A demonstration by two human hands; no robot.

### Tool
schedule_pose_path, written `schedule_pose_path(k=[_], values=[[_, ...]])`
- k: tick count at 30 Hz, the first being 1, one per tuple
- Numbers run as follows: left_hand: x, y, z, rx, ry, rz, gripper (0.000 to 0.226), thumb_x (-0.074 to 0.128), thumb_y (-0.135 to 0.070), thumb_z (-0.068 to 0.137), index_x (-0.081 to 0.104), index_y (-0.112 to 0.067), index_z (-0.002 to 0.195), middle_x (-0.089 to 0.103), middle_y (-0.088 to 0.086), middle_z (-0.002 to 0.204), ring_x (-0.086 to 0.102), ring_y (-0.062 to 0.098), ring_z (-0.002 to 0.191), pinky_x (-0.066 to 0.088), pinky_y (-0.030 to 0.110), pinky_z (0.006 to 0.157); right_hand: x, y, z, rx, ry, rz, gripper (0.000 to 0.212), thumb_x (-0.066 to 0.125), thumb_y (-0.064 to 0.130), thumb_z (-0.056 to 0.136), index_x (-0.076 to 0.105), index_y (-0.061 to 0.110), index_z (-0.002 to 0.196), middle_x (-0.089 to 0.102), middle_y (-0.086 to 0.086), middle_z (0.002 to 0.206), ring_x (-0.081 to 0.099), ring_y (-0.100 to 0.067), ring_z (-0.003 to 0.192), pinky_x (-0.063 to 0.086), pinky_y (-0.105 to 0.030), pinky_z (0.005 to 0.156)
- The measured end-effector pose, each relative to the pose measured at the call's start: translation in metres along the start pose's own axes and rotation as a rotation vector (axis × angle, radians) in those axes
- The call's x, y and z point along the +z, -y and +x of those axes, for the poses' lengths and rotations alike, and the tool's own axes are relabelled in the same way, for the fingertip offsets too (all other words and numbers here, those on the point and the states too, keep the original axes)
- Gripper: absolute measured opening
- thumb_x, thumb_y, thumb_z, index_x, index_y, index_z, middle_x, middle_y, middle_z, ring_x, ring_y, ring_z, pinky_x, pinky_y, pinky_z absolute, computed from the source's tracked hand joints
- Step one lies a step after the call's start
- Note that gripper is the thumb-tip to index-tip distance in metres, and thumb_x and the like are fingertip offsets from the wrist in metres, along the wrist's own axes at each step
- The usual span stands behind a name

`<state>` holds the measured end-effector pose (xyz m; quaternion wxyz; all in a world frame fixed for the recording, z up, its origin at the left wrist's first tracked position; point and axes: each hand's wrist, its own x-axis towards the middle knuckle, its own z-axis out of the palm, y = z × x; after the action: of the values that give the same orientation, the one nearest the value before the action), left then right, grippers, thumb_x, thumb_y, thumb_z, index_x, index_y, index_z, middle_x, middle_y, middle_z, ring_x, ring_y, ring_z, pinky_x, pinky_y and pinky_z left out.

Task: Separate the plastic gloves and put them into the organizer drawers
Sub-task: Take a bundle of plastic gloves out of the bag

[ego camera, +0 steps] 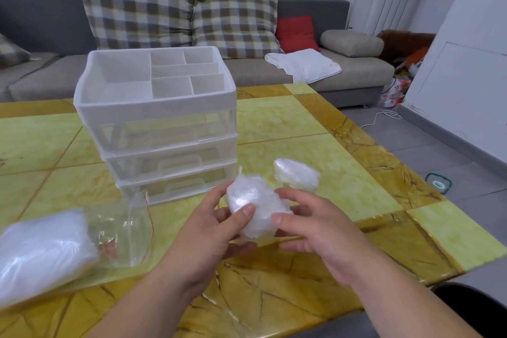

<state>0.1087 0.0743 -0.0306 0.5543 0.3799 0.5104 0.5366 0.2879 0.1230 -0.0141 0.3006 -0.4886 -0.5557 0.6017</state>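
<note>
A crumpled wad of clear plastic gloves is held above the table between both hands. My left hand grips its left side with the thumb on top. My right hand pinches its right side. A second folded bundle of gloves lies on the table just behind them. The translucent organizer stands behind, with three stacked drawers, all closed, and a divided open tray on top. A clear zip bag stuffed with more gloves lies at the left, its mouth open toward the organizer.
The green and gold marble-patterned table ends close on the right, with grey floor beyond. A grey sofa with checked cushions and a white cloth runs behind the table. A dark chair edge shows at bottom right.
</note>
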Motion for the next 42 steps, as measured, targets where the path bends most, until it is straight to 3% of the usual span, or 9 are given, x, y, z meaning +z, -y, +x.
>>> schedule_pose_path(k=[7,13,18,22,26,31,35,38,42], values=[[-0.005,-0.001,0.001,-0.049,-0.055,0.001,0.03,0.059,-0.032,0.095,0.066,-0.026,0.123,0.077,0.004,0.103,0.073,0.02,0.09,0.059,0.038,0.075,-0.004,-0.002,0.002,-0.032,-0.046,-0.125,0.065,0.074,0.005,0.081,0.056,0.041,0.132,0.069,-0.005,0.104,0.073,-0.019,0.092,0.061,-0.039,0.081],[-0.003,-0.005,0.003,-0.113,-0.139,-0.207,0.024,0.053,-0.02,0.101,0.072,-0.014,0.114,0.076,0.008,0.107,0.071,0.026,0.099,0.058,0.044,0.081,-0.007,0.001,0.009,-0.015,-0.226,0.147,0.055,0.069,0.014,0.089,0.048,0.036,0.134,0.07,-0.004,0.111,0.074,-0.023,0.09,0.061,-0.044,0.078],[0.0,-0.006,0.004,-0.141,-0.09,-0.27,0.03,0.044,-0.02,0.103,0.066,-0.014,0.123,0.074,0.008,0.115,0.068,0.028,0.107,0.054,0.045,0.088,-0.007,0.005,0.004,0.088,0.002,0.341,0.033,0.061,0.02,0.097,0.059,0.012,0.129,0.074,-0.016,0.108,0.075,-0.035,0.089,0.059,-0.041,0.068],[0.003,0.002,0.001,-0.045,-0.169,0.101,0.026,0.048,-0.022,0.104,0.064,-0.031,0.122,0.074,-0.008,0.108,0.069,0.015,0.1,0.056,0.038,0.09,-0.007,0.005,0.002,0.025,0.039,0.304,0.024,0.063,0.019,0.096,0.066,0.014,0.119,0.076,-0.011,0.106,0.075,-0.035,0.09,0.058,-0.038,0.066],[0.004,0.009,0.0,0.248,-0.323,0.573,0.033,0.064,-0.024,0.095,0.052,-0.041,0.121,0.055,-0.013,0.114,0.058,0.004,0.094,0.047,0.018,0.071,-0.007,0.003,0.004,0.035,-0.034,0.263,0.022,0.066,0.021,0.095,0.067,0.012,0.115,0.076,-0.011,0.101,0.075,-0.033,0.086,0.059,-0.036,0.065],[0.01,0.005,-0.005,0.435,-0.21,0.716,0.034,0.061,-0.007,0.082,0.065,-0.036,0.099,0.056,-0.021,0.101,0.058,0.005,0.091,0.043,0.011,0.07,-0.005,0.002,0.003,0.019,-0.065,0.245,0.018,0.065,0.022,0.095,0.069,0.012,0.11,0.077,-0.01,0.098,0.076,-0.031,0.083,0.06,-0.038,0.069],[0.01,0.007,-0.008,0.281,-0.082,0.596,0.032,0.065,-0.044,0.073,0.066,-0.034,0.104,0.064,-0.017,0.102,0.065,0.006,0.088,0.049,0.015,0.068,-0.008,0.005,0.003,-0.014,-0.081,0.257,0.016,0.062,0.016,0.096,0.069,0.011,0.11,0.077,-0.013,0.094,0.074,-0.031,0.08,0.059,-0.039,0.069],[0.011,0.005,-0.006,0.225,-0.118,0.469,0.005,0.068,-0.026,0.093,0.07,-0.023,0.096,0.075,0.0,0.086,0.071,0.026,0.077,0.059,0.036,0.072,-0.007,0.006,0.001,-0.034,-0.074,0.176,0.022,0.068,0.008,0.092,0.066,0.017,0.113,0.077,-0.011,0.091,0.074,-0.027,0.077,0.06,-0.04,0.071],[0.013,0.004,-0.004,0.172,-0.156,0.322,0.015,0.057,-0.017,0.1,0.071,-0.014,0.097,0.076,0.005,0.088,0.074,0.024,0.079,0.062,0.042,0.078,-0.004,0.004,0.003,-0.05,-0.126,0.005,0.045,0.08,0.023,0.083,0.059,0.031,0.123,0.074,-0.004,0.093,0.074,-0.018,0.085,0.06,-0.037,0.073]])
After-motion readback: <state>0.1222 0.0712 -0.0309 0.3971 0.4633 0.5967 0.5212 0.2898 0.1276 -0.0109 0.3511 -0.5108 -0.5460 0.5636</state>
